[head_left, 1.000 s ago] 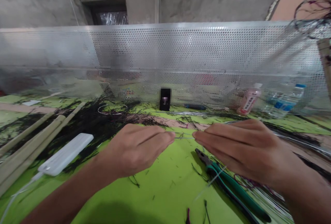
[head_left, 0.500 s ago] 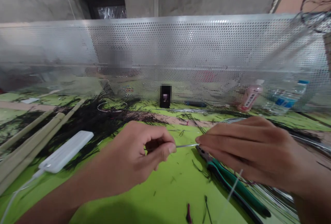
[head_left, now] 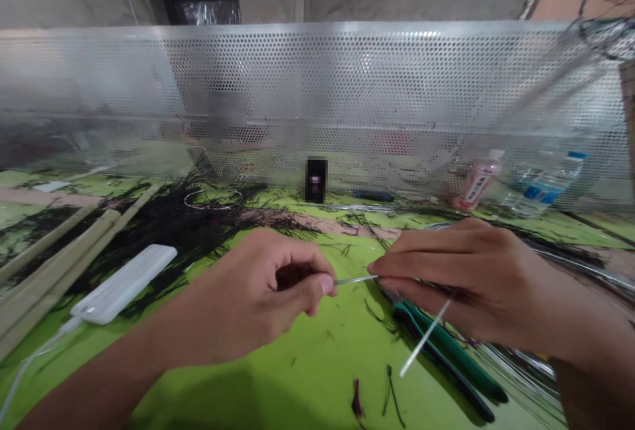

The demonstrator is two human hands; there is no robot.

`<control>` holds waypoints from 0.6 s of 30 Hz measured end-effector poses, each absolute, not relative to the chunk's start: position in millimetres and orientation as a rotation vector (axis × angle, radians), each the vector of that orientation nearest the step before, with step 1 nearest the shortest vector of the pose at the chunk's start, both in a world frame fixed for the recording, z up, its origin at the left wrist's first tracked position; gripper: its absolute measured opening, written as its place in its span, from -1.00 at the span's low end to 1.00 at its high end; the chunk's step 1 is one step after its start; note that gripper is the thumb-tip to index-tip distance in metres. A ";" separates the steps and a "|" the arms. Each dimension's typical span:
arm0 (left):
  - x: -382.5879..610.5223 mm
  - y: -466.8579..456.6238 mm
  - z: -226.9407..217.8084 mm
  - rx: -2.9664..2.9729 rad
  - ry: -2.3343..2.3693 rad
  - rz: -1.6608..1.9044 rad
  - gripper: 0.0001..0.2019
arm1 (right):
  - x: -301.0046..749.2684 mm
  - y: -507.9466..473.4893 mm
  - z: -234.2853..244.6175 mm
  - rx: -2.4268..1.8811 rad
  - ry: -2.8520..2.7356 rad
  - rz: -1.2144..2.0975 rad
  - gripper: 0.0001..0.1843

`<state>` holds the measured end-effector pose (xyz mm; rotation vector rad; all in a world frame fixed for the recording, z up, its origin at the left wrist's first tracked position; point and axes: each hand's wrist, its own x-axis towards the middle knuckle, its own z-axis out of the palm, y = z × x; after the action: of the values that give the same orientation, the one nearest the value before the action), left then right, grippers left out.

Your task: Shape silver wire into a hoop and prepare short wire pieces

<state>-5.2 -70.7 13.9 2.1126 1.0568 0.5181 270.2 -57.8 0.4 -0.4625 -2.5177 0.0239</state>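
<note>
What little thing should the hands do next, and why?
Maybe lift the right hand slightly without letting go of the thin wire. The wire runs between its fingertips and the pinching left hand, and the green-handled pliers lie beneath the right hand in this view, so a little more room might stop anything bumping them.

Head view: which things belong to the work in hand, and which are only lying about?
In the work: thin silvery wire between left hand and right hand; probably green-handled pliers.

Seemingly lying about: white device, pink bottle, blue-capped bottle.
</note>
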 end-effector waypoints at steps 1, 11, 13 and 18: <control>-4.8 -69.8 15.2 2.129 1.048 0.526 -0.72 | 269.7 -57.9 1.8 -0.490 -2.452 0.067 -0.74; -2.3 -66.1 18.6 2.024 0.997 0.484 -0.75 | 271.5 -54.9 10.5 -0.422 -2.474 0.124 -0.80; -2.9 -61.5 18.1 1.909 0.965 0.429 -0.75 | 270.7 -54.7 11.0 -0.402 -2.473 0.138 -0.79; -4.9 -55.0 16.7 1.833 0.898 0.397 -0.80 | 268.9 -55.0 11.7 -0.466 -2.500 0.153 -0.75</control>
<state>-4.9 -55.0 16.7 1.8332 0.8981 0.3972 268.9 -55.0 11.7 -0.4657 -2.4999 0.1533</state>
